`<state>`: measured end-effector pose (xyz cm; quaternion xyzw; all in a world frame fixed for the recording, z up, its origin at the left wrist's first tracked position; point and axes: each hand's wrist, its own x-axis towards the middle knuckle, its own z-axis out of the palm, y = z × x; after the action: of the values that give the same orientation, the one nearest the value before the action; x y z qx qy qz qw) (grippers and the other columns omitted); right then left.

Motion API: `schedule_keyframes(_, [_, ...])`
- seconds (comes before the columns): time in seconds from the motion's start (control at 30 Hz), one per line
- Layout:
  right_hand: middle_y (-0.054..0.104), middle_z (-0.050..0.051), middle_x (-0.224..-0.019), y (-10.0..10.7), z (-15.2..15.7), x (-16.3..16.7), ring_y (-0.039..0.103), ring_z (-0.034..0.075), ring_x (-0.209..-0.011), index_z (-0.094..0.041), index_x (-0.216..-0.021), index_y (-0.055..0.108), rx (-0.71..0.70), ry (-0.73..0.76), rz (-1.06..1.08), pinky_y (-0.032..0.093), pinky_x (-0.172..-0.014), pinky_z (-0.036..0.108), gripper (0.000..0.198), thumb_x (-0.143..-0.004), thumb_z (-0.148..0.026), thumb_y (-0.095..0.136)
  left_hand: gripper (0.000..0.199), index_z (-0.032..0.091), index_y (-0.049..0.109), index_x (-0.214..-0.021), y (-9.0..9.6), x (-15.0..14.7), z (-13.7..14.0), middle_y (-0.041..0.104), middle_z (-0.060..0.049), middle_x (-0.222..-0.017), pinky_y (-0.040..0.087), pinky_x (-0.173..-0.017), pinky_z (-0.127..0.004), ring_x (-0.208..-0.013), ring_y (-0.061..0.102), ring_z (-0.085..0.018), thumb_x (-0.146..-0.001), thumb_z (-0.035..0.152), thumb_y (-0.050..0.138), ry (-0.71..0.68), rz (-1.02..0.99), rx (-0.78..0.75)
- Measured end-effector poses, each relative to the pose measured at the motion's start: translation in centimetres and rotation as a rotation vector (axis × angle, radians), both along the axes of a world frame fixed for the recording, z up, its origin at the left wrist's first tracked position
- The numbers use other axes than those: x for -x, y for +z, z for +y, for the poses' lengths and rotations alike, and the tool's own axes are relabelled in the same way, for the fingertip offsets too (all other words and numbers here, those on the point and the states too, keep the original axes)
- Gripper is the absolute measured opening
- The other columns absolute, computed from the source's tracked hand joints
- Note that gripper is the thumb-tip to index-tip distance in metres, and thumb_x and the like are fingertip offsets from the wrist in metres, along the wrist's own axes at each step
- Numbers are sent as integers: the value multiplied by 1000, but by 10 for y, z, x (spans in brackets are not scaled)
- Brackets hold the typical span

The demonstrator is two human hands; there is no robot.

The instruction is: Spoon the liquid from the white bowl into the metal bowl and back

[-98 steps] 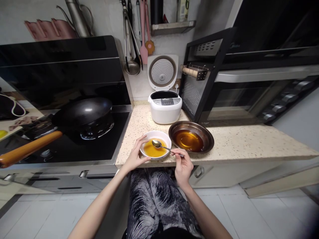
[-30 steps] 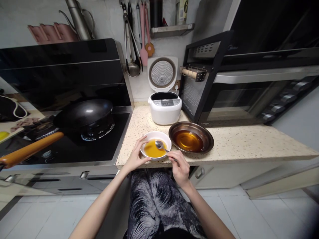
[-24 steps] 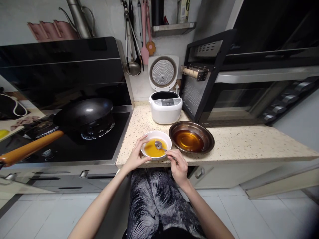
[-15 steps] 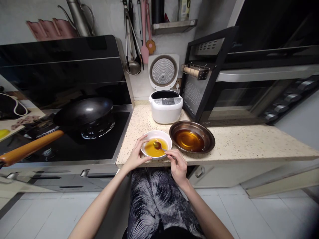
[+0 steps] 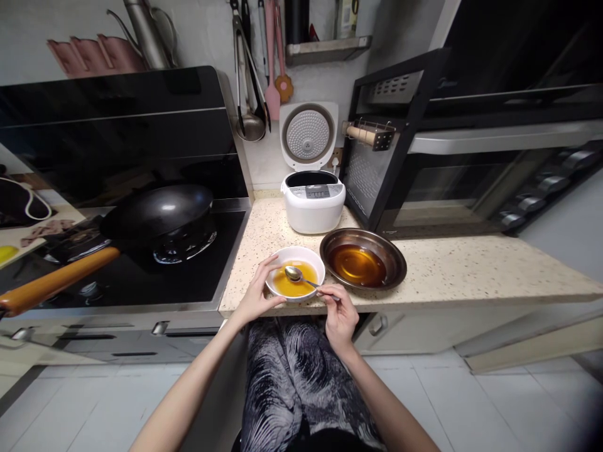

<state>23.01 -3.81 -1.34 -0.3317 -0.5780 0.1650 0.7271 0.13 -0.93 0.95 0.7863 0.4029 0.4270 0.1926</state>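
Note:
A small white bowl [image 5: 311, 256] holding yellow-orange liquid [image 5: 306, 274] rests near the counter's front edge. My left hand [image 5: 257, 292] grips its left side, fingers at the far rim and thumb at the near rim. Between the thumb and fingers of my right hand [image 5: 341, 317] is the handle of a metal spoon [image 5: 293, 274]. The spoon's head lies over the liquid inside the bowl; whether it touches the surface I cannot tell. Just right of the white bowl stands a wide dark metal basin [image 5: 398, 263] with amber liquid [image 5: 358, 263] in it.
Behind the bowls is a white rice cooker [image 5: 315, 210] with its lid raised. To the left, a black wok [image 5: 160, 213] sits on the stove, its wooden handle [image 5: 61, 279] pointing towards me. An oven [image 5: 471, 182] in a black rack stands at the right.
The spoon has turned and shifted slightly left, so its head now looks silvery instead of amber. My right hand has rotated and moved a little right. My left hand keeps its place.

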Motion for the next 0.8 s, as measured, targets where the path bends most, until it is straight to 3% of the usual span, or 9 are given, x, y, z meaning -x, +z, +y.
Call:
schedule_keyframes(0.5, [74,2,-88,19,0,-14,70,16,-82,-23,-97,72,-17,-46,88,58,-76,31,13,-101,-23,60,73,25,54,-139,-3,1,1,40,-21,-161,34,-123,-67,-153,38,-42,-85,71,71,-5,-11,-23])
schedule_keyframes(0.8, [72,4,-90,32,8,-33,69,16,-82,-21,-95,71,-11,-152,150,59,-76,31,12,-101,-25,61,72,25,53,-140,-4,2,2,40,-21,-161,33,-122,-67,-153,39,-42,-86,68,73,-16,-7,-25])
